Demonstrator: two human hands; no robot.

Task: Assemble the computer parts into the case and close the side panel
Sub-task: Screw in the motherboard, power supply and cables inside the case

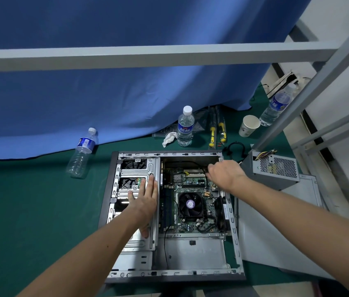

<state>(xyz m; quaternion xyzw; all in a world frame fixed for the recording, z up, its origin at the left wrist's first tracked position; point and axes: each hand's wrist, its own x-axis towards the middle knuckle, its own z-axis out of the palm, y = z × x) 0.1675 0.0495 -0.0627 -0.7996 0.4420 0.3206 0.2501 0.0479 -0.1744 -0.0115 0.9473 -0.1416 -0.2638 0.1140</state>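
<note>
Flat on the drive cage (136, 168) — left hand (145, 200), grip open; right hand (225, 173) inside the case (233, 232), grip unclear.

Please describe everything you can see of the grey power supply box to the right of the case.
The power supply is a grey metal box with a perforated grille on its near face. Coloured wires leave its top edge. It is not in the case; it stands outside, at the far right corner, partly on a pale flat panel. Neither hand touches it.

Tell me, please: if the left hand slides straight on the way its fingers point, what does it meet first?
The left hand lies flat on the drive cage, fingers pointing to the case's far wall. It would probably meet the case rim first; depth is unclear.
</note>
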